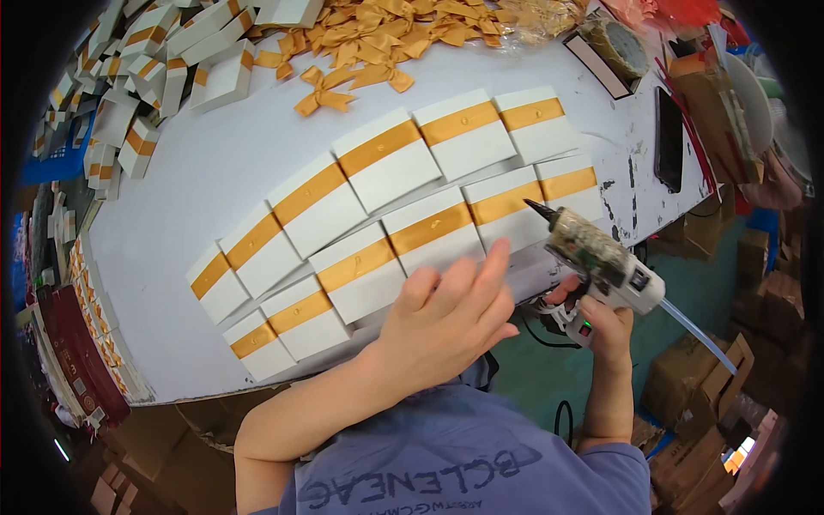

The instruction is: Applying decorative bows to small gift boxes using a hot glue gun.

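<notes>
My right hand (608, 324) grips a hot glue gun (635, 283) by its handle, with a clear glue stick (699, 333) out of its back end. The gun's dark nozzle points left, over the right end of the nearer row of boxes. My left hand (451, 313) hangs over the table's near edge, fingers loosely spread and nothing visible in them. Its fingertips are closest to a white box (436, 249) with a gold ribbon band. Two curved rows of such boxes lie flat, the farther row including another white box (384, 176). Small glossy spots show on several bands.
Gold ribbon bows (369, 34) are heaped at the back, with one loose bow (324, 90) nearer. More banded white boxes (225, 77) pile up at the back left. A dark phone (668, 142) and a tape roll (618, 47) lie at the right. Cardboard boxes (687, 373) stand below on the floor.
</notes>
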A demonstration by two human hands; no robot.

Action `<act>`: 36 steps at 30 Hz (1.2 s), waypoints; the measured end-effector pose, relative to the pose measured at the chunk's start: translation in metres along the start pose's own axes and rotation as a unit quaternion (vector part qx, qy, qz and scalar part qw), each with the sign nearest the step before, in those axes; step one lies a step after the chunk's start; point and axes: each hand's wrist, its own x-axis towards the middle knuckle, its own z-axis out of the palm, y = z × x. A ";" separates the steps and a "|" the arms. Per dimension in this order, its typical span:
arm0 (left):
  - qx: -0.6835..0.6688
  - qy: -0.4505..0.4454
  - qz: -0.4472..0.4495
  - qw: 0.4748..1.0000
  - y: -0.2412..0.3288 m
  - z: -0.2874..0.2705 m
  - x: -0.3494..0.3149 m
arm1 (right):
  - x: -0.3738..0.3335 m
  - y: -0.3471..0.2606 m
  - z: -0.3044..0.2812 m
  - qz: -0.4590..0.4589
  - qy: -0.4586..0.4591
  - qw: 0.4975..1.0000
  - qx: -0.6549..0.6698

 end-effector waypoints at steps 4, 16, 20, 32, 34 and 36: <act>0.040 -0.035 0.011 0.999 0.007 0.016 0.006 | 0.000 0.001 -0.006 0.062 0.018 0.993 -0.096; 0.019 -0.061 0.067 0.996 0.027 0.038 0.050 | 0.009 -0.006 -0.045 -0.026 0.086 0.986 -0.141; 0.044 -0.051 0.072 0.995 0.026 0.034 0.049 | 0.000 -0.016 -0.039 0.018 0.079 0.983 -0.164; 0.000 0.045 -0.074 0.996 -0.012 -0.040 -0.088 | 0.010 0.006 0.063 0.081 -0.246 0.961 -0.094; 0.020 0.027 -0.133 0.991 -0.015 -0.043 -0.091 | 0.014 0.007 0.072 -0.039 -0.260 0.942 -0.208; 0.034 0.005 -0.146 0.989 -0.016 -0.041 -0.096 | 0.014 0.001 0.085 -0.074 -0.247 0.915 -0.309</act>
